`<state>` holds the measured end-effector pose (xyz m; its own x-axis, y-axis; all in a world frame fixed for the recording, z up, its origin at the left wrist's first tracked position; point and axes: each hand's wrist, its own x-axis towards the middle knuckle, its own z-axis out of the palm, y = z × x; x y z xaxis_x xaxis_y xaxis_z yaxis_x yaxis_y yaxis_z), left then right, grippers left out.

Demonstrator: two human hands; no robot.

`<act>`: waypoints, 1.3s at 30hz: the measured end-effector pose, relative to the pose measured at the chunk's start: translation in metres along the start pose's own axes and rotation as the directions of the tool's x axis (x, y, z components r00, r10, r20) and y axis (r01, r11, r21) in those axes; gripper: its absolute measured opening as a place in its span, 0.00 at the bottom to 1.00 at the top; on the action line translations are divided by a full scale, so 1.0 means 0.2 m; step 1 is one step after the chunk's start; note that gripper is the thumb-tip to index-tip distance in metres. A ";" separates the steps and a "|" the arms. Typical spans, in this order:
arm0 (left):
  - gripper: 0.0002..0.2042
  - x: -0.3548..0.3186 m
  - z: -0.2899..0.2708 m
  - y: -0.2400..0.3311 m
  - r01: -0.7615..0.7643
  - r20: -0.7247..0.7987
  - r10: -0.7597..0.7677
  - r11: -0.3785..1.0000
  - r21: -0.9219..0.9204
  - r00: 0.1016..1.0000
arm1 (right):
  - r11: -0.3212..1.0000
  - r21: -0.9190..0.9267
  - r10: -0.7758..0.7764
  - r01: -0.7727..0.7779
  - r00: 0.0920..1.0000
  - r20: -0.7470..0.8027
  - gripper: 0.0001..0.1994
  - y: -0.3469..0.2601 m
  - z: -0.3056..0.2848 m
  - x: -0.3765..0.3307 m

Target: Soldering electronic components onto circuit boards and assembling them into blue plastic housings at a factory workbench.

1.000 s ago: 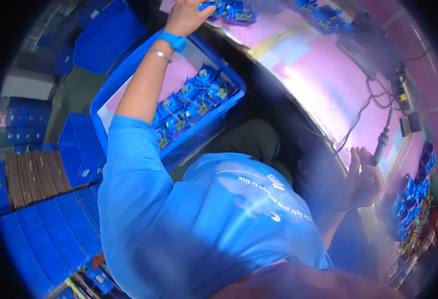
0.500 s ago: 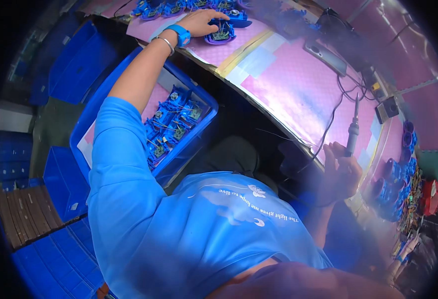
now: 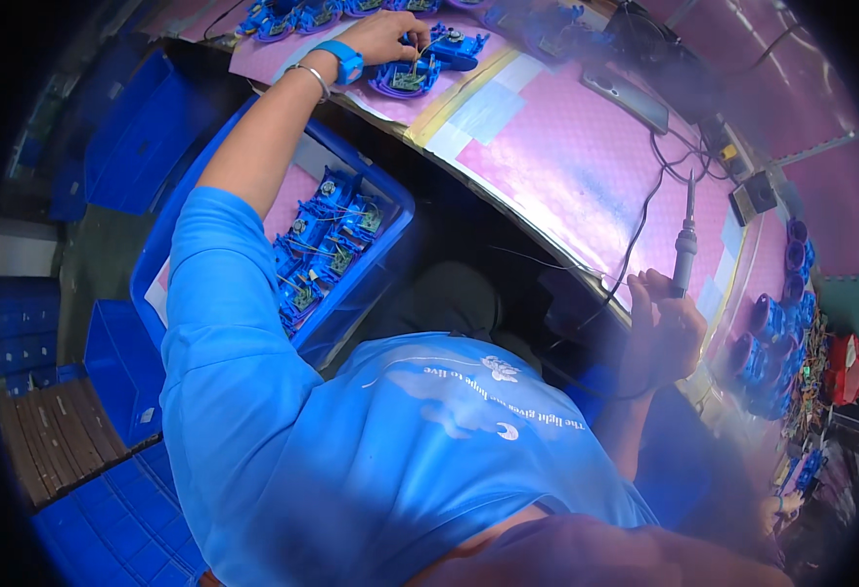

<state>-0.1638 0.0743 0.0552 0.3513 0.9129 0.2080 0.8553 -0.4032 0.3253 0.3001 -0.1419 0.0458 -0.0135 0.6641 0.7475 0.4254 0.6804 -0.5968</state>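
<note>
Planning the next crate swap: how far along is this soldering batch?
Done, apparently: blue assemblies line the bench's far edge. In hand: the left hand rests on an open blue assembly while the right hand holds the soldering iron upright. Left: the blue crate holds more units.

**Camera placement: single head-worn fisheye view**

One view only, from the person's head, facing steeply down and tilted across the blue-shirted torso (image 3: 400, 460). Wide fisheye; dark circular rim, workbench (image 3: 586, 166) edge bowed. Near: shoulders, upper arms. Farther: left hand (image 3: 382, 37) at top, right hand (image 3: 666, 328) at right, blue bin (image 3: 155, 284) left. No second view to share.
</note>
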 end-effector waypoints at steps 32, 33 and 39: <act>0.10 -2.01 -0.21 0.35 0.707 -0.218 -0.680 0.702 0.084 0.700 | 0.999 0.033 0.030 -0.031 1.000 0.007 0.17 0.09 0.02 0.00; 0.10 -2.19 -0.17 0.38 0.804 -0.235 -0.771 0.582 0.119 0.593 | 0.998 0.058 0.028 -0.029 0.999 0.022 0.17 0.12 0.03 0.00; 0.09 -2.80 0.16 0.58 0.936 -0.288 -0.897 0.282 0.211 0.335 | 0.969 0.245 -0.047 0.021 0.994 0.103 0.16 0.17 0.09 0.01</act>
<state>-0.2500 -0.4814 -0.0528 -0.7593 0.6493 0.0432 0.6502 0.7542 0.0917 0.2989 -0.1127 0.0217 -0.1269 0.6596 0.7408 0.1901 0.7492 -0.6345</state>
